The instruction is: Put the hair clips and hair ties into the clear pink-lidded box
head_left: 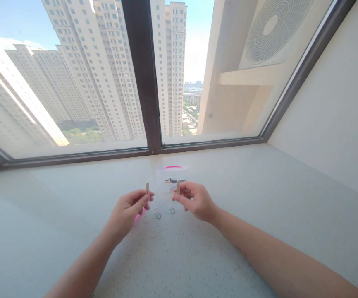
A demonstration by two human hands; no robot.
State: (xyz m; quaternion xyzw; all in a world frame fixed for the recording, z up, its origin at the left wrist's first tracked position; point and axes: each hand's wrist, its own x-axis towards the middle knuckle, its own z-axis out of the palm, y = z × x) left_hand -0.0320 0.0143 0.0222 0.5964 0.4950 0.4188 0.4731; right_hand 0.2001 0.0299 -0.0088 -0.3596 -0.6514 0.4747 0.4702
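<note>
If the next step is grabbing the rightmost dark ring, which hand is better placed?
Probably the right hand: it is nearer the dark ring, while the left hand is farther away. Each pinches a slim piece, so either might need to release that first.

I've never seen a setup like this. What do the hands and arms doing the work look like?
They are human: the left hand and right hand wear no gloves. The left forearm and right forearm are bare, with no watch or cables visible.
</note>
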